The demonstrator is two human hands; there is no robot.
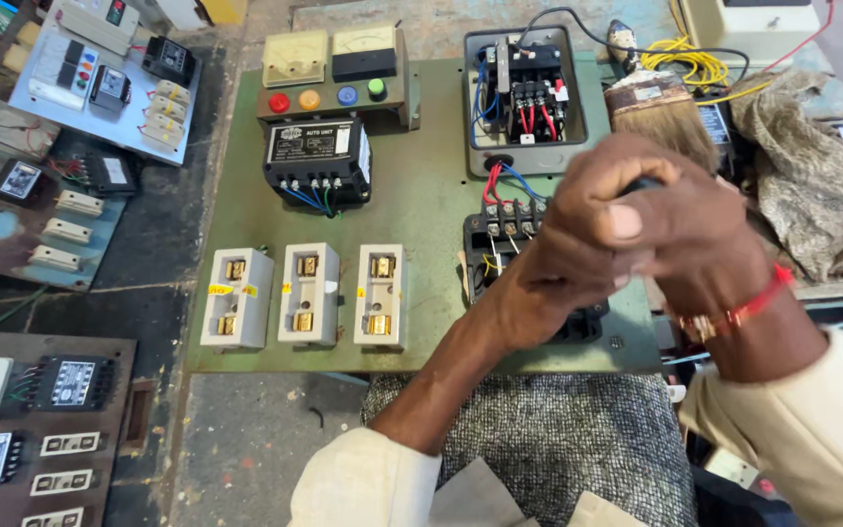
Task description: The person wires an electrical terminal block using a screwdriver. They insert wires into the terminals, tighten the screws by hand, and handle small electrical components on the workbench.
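Note:
Both my hands are clasped together over the right part of a green panel board (421, 210). My right hand (665, 220) is closed around a dark handle, probably a tool, of which only the black top shows above my fingers. My left hand (548, 283) wraps around the lower part of that grip, under the right hand. Beneath them sits a black terminal block (504, 229) with red, blue and yellow wires; most of it is hidden by my hands.
On the board are three white fuse holders (306, 296), a black control unit (316, 161), two meters with coloured push buttons (329, 73) and an open grey starter box (526, 96). A paintbrush (658, 109), yellow wire and a cloth (812, 166) lie to the right. More panels lie left.

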